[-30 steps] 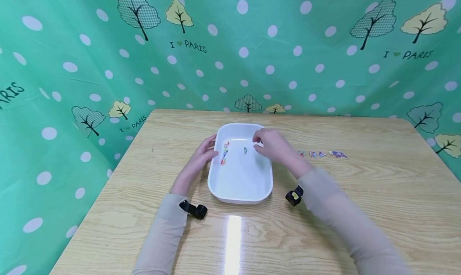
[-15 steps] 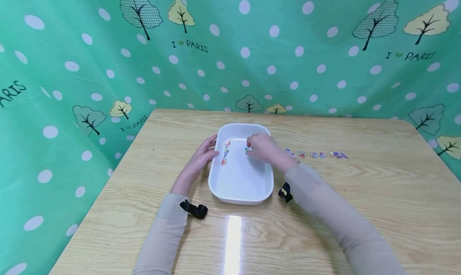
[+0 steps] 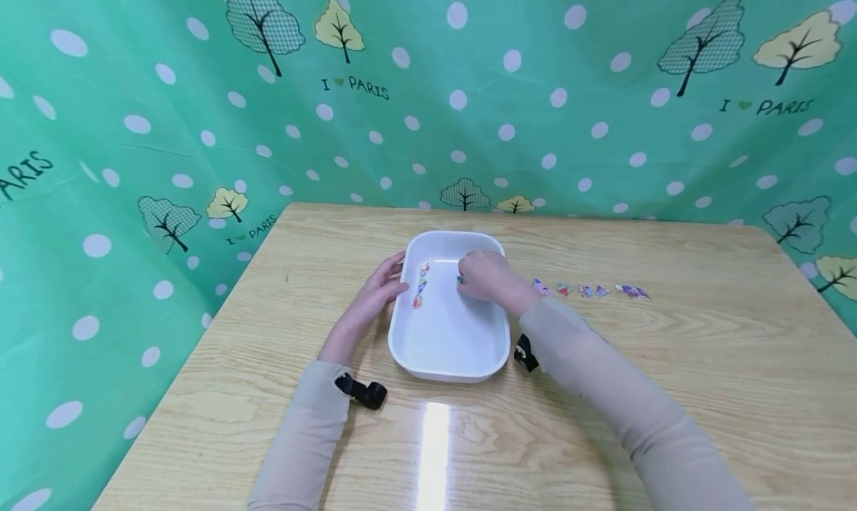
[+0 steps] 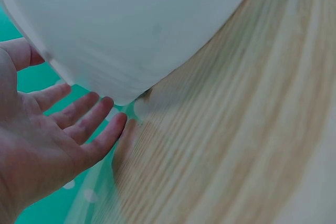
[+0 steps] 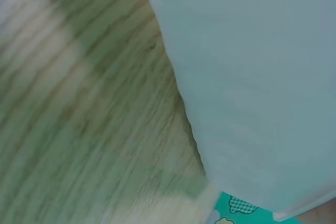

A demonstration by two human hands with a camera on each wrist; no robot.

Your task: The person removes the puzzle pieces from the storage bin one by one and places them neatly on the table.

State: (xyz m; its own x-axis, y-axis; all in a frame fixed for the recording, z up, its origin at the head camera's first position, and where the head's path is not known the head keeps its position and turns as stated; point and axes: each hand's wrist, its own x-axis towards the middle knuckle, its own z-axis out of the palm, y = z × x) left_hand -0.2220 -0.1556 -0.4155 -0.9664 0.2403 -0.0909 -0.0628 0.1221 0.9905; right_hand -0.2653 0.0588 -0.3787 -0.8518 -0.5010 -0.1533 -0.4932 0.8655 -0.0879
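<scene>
A deep white plastic tray [image 3: 450, 347] stands on the table. My left hand [image 3: 367, 298] holds its left side, thumb on the rim; in the left wrist view the fingers [image 4: 79, 109] stretch along the outer wall. My right hand [image 3: 494, 276] reaches over the right rim, its curled fingertips low at the tray floor around a small colourful printed piece [image 3: 460, 280], only a bit of which shows. More such pieces lie in a line inside along the left wall, the lowest an orange-red piece [image 3: 418, 302]. A sleeve fills much of the right wrist view.
Right of the tray, several small printed pieces lie in a row on the wooden table [image 3: 703, 347], a purple piece [image 3: 632, 291] at the far end. A green tree-print curtain [image 3: 428, 87] hangs behind. Black wrist cameras are strapped on both wrists.
My right hand has moved left and down into the tray, and its fingers have closed around the lone piece there. My left hand stays at the tray's side.
</scene>
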